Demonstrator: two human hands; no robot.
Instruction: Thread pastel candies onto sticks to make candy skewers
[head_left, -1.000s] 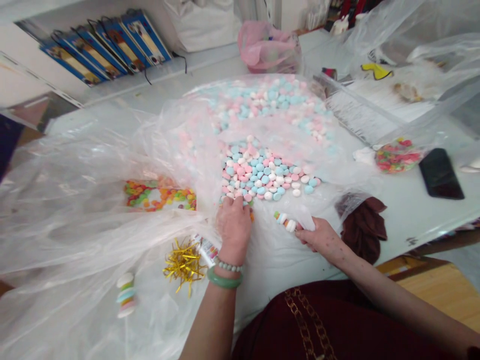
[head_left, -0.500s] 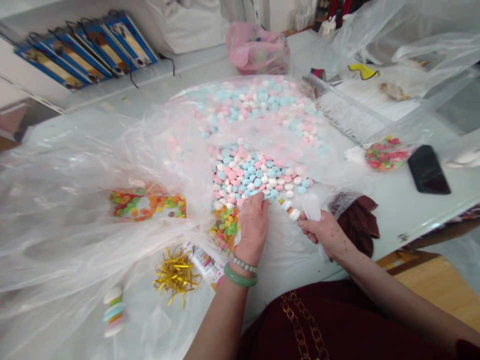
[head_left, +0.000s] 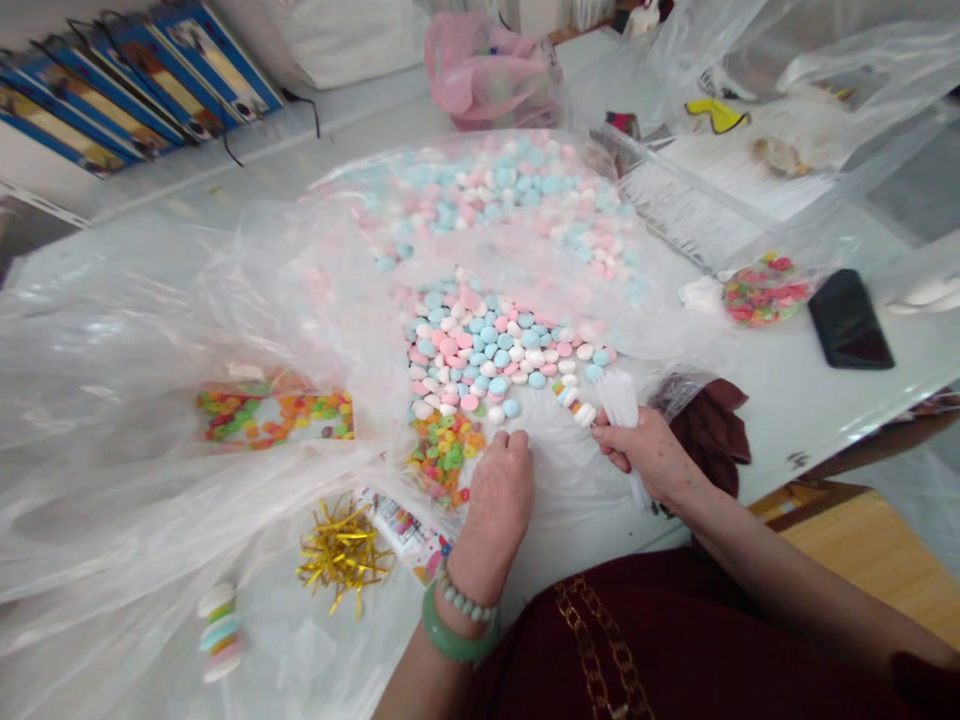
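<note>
My left hand [head_left: 502,492], with its fingers curled together, hovers just below the loose candies; whatever it pinches, if anything, is hidden. Past its knuckles lie pink, blue and white candies [head_left: 491,340] on clear plastic. Ring-shaped gummies [head_left: 442,455] in green, yellow and orange are beside it on the left. In my right hand [head_left: 637,450] are a candy skewer [head_left: 575,403], threaded with coloured rings and white pieces and pointing up and left, and a bundle of white sticks [head_left: 618,398]. Another candy skewer [head_left: 220,632] rests at the lower left.
Gold tinsel [head_left: 343,552] and a printed card [head_left: 409,530] lie left of my left arm. Crumpled plastic film [head_left: 112,400] covers the left side. A black phone [head_left: 851,318], bagged red gummies [head_left: 766,290] and brown cloth [head_left: 705,430] are on the right. Blue binders [head_left: 214,60] stand behind.
My left hand has drawn back from the pink, blue and white candies towards my body. My right hand keeps its hold on the skewer and sticks. The camera view has shifted slightly.
</note>
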